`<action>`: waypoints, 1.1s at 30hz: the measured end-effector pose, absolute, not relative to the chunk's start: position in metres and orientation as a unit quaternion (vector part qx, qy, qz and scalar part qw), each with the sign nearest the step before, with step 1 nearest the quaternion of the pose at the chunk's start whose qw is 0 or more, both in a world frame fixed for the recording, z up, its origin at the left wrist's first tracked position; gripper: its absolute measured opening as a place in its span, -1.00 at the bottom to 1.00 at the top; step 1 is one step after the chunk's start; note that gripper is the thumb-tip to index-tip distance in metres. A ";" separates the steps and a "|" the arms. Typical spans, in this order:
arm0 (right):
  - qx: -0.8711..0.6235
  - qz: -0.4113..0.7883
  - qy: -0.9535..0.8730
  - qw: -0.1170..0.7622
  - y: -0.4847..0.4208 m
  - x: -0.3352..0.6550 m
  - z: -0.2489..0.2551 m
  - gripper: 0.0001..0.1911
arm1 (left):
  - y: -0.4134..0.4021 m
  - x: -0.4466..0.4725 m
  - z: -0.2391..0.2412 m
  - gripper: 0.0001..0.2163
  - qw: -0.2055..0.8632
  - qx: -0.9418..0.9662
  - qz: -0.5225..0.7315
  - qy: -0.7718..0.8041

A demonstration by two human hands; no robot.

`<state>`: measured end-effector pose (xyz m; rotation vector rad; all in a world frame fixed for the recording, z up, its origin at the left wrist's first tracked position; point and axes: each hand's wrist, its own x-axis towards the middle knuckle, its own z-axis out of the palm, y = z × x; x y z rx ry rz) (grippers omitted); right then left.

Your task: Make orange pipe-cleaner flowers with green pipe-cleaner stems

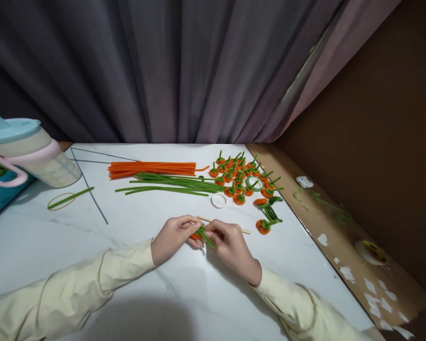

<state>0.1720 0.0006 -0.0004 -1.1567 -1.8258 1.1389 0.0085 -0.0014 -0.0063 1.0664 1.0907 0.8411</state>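
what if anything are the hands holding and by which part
A small orange-and-green piece: the left hand holds its orange edge; the right hand is at its green strip, grip unclear.

The held orange-and-green piece looks fuzzy and matt, the tabletop smooth, faintly glossy, the curtain matt cloth.

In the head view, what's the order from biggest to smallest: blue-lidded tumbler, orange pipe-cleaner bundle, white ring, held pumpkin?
1. Blue-lidded tumbler
2. Orange pipe-cleaner bundle
3. White ring and held pumpkin: unranked, since fingers partly cover the pumpkin.
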 end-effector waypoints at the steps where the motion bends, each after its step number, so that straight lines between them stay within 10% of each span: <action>1: -0.429 0.377 -0.741 0.354 0.000 0.173 -0.001 -0.84 | -0.001 0.008 -0.006 -0.59 0.647 0.466 0.368 0.479; 13: -0.305 0.137 -0.914 0.231 0.002 0.184 0.013 -0.69 | 0.003 0.005 -0.004 -0.56 0.666 0.482 0.327 0.467; 33: -0.317 0.383 -0.856 0.143 0.035 0.186 0.043 -0.85 | -0.003 0.004 -0.008 -0.69 0.632 0.548 0.318 0.447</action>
